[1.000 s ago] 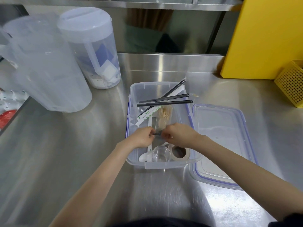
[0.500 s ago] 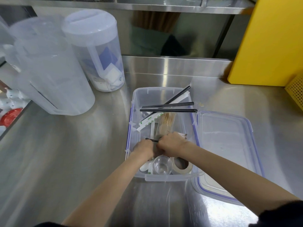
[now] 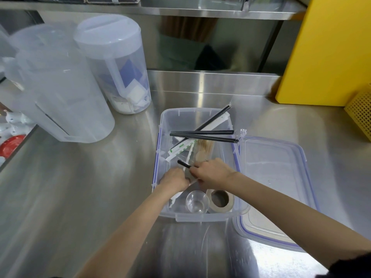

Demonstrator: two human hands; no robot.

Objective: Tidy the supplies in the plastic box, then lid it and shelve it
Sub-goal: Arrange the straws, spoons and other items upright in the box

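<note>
A clear plastic box (image 3: 200, 216) with blue clips stands on the steel counter. Inside lie black straws (image 3: 202, 133), a paper-wrapped straw (image 3: 181, 147), a bundle of toothpicks (image 3: 203, 150), a small clear cup (image 3: 197, 201) and a roll of tape (image 3: 220, 200). Both hands are inside the box, close together. My right hand (image 3: 210, 173) pinches a short black straw (image 3: 183, 164) together with a thin clear wrapper. My left hand (image 3: 174, 180) grips the same wrapper and a white stick from the left. The clear lid (image 3: 275, 189) lies flat to the right of the box.
Two large translucent lidded pitchers (image 3: 60, 93) stand at the back left, one holding packets (image 3: 130, 97). A yellow board (image 3: 325, 49) leans at the back right beside a yellow mesh basket (image 3: 360, 115). A steel shelf (image 3: 180, 11) runs above the counter's back.
The view has shifted, so the box sits lower and further right. My hands have drawn closer together, and the short black straw now sticks out to the upper left of them.
</note>
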